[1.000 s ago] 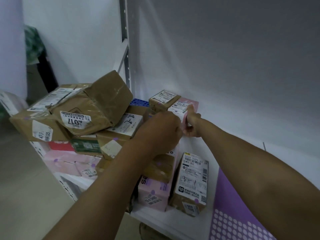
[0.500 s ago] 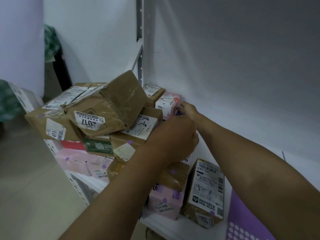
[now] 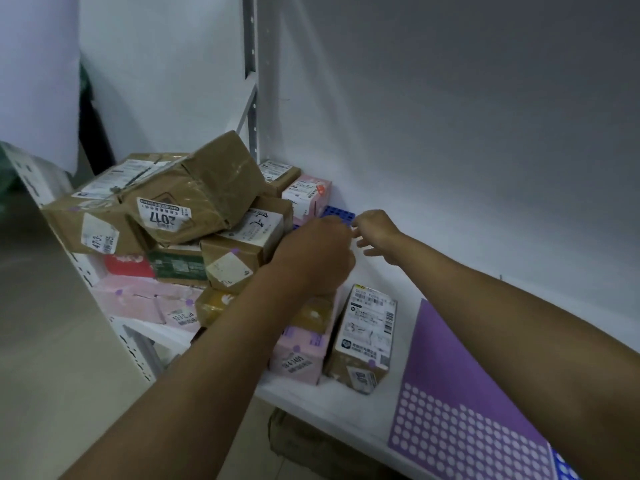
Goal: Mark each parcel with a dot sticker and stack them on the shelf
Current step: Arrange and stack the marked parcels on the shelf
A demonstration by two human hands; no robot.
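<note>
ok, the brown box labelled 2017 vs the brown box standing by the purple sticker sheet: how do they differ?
The 2017 box lies tilted on top of the pile; the standing box sits directly on the shelf, leaning slightly.
The 2017 box looks bigger and crumpled, wrapped in glossy tape; the standing box is slimmer and neater.
Both are brown cardboard with white shipping labels.

parcels (image 3: pixel 194 216) stacked left on shelf (image 3: pixel 311 396) | sticker sheet (image 3: pixel 460 403) right

Both arms reach forward; left hand (image 3: pixel 313 258) curled (knuckles up), right hand (image 3: pixel 375 233) loosely spread.
</note>
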